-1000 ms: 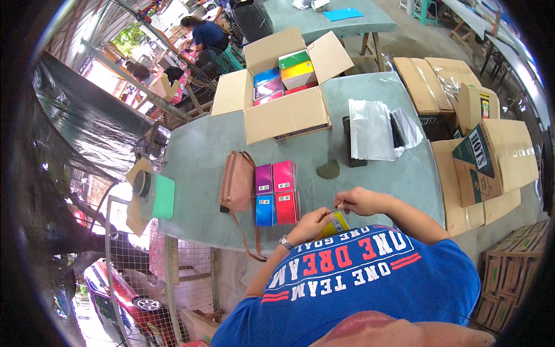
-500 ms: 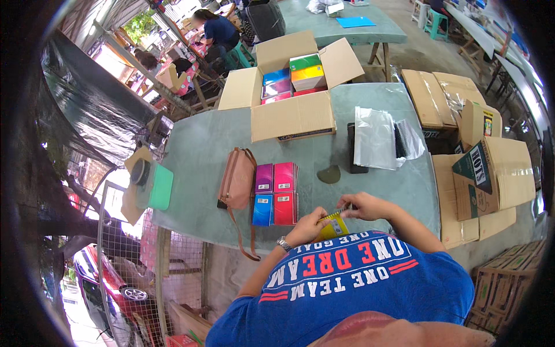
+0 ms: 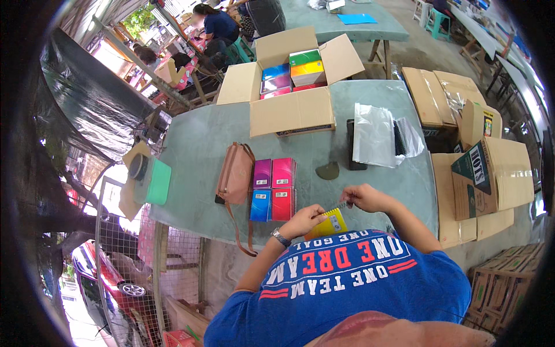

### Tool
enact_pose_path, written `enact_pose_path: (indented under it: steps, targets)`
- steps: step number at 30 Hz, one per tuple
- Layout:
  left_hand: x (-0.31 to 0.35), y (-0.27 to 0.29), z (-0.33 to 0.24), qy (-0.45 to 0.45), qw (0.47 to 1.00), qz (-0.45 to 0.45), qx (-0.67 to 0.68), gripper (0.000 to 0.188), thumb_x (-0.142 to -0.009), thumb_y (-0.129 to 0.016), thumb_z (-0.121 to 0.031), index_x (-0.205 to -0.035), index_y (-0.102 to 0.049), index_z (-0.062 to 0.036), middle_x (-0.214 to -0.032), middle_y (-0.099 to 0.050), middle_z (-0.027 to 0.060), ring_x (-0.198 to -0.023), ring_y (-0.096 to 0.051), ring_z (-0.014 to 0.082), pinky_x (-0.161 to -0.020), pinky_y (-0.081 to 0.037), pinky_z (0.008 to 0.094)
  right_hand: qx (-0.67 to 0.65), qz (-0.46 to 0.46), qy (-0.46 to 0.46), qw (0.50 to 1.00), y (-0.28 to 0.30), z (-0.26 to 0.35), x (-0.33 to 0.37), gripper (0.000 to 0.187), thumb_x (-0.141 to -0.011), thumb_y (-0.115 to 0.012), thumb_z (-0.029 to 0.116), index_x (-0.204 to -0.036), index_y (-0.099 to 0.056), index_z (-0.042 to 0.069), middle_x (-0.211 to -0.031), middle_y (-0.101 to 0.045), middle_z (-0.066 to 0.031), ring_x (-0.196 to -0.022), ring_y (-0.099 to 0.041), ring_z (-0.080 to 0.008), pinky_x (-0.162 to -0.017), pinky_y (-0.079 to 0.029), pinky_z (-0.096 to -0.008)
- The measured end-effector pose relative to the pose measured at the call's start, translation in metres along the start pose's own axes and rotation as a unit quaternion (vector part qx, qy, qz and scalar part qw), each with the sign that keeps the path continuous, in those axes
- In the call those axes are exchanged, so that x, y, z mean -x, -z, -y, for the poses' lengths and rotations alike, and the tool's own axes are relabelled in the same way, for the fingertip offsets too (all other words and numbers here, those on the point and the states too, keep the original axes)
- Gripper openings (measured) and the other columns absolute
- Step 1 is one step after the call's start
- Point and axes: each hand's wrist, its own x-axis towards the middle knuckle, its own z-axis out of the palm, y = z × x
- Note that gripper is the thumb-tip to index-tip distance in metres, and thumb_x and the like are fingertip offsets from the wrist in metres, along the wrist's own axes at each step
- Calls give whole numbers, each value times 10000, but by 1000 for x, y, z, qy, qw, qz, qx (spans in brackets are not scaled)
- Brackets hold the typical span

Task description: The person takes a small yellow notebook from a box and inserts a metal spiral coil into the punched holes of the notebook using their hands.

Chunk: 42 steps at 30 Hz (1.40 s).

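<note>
A small yellow spiral notebook (image 3: 333, 223) is close to my chest at the table's near edge, its lower part hidden by my shirt. My left hand (image 3: 307, 221) grips it from the left, thumb across the cover. At the upper right end of its binding, the fingertips of my right hand (image 3: 366, 198) pinch the wire coil (image 3: 342, 206). To the left lie more small spiral notebooks in two rows: purple (image 3: 262, 173) and pink (image 3: 282, 172) behind, blue (image 3: 261, 205) and red (image 3: 282, 204) in front.
An open carton (image 3: 292, 113) of colourful notebooks stands at the far side. Clear plastic (image 3: 370, 136) covers black coils at right; a dark flat piece (image 3: 328, 170) lies nearer. A brown bag (image 3: 234, 176) and green container (image 3: 158, 182) are left. Cardboard boxes (image 3: 509, 173) flank the table.
Both hands have shifted slightly away from me. The right hand has drawn a little apart from the left, and more of the yellow cover shows.
</note>
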Motion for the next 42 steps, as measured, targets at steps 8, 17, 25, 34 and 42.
enact_pose_path:
  steps: [8, 17, 25, 34, 42]
  targets:
    - [1, 0, 8, 31, 999, 3, -20, 326, -935, -498, -304, -976, -585, 8, -870, -648, 173, -800, -625, 264, -716, -472, 364, 65, -40, 109, 991, 0, -9, 9, 173, -928, -535, 193, -1020, -606, 65, -732, -616, -72, -683, -599, -177, -635, -474, -321]
    - [3, -6, 0, 2, 1000, -15, -25, 296, -960, -477, -292, -1037, -538, -13, -852, -611, 116, -806, -581, 199, -748, -464, 317, -6, -31, 18, 999, 12, -8, 11, 208, -869, -634, 213, -1016, -599, 69, -709, -611, -68, -648, -590, -188, -603, -478, -331]
    - [2, -11, 4, 13, 999, -32, -9, 323, -963, -436, -308, -961, -551, -6, -917, -631, 180, -861, -621, 294, -766, -464, 376, -75, -65, -123, 987, 26, -9, 19, 250, -834, -694, 252, -929, -635, 28, -732, -621, -24, -641, -567, -106, -537, -465, -260]
    - [2, -8, 11, 33, 999, -16, 7, 280, -951, -495, -271, -1006, -535, 1, -901, -616, 135, -830, -586, 219, -761, -459, 333, -237, -125, 9, 964, 22, -40, 24, 224, -891, -619, 254, -912, -636, 31, -626, -563, -9, -577, -539, -89, -518, -442, -256]
    - [-1, -5, 11, 57, 996, -43, -52, 281, -944, -511, -277, -1026, -544, -10, -898, -635, 135, -847, -609, 211, -756, -466, 333, -227, -141, -34, 963, 15, -29, 22, 142, -891, -617, 172, -883, -599, 31, -673, -547, -1, -548, -504, -88, -496, -411, -245]
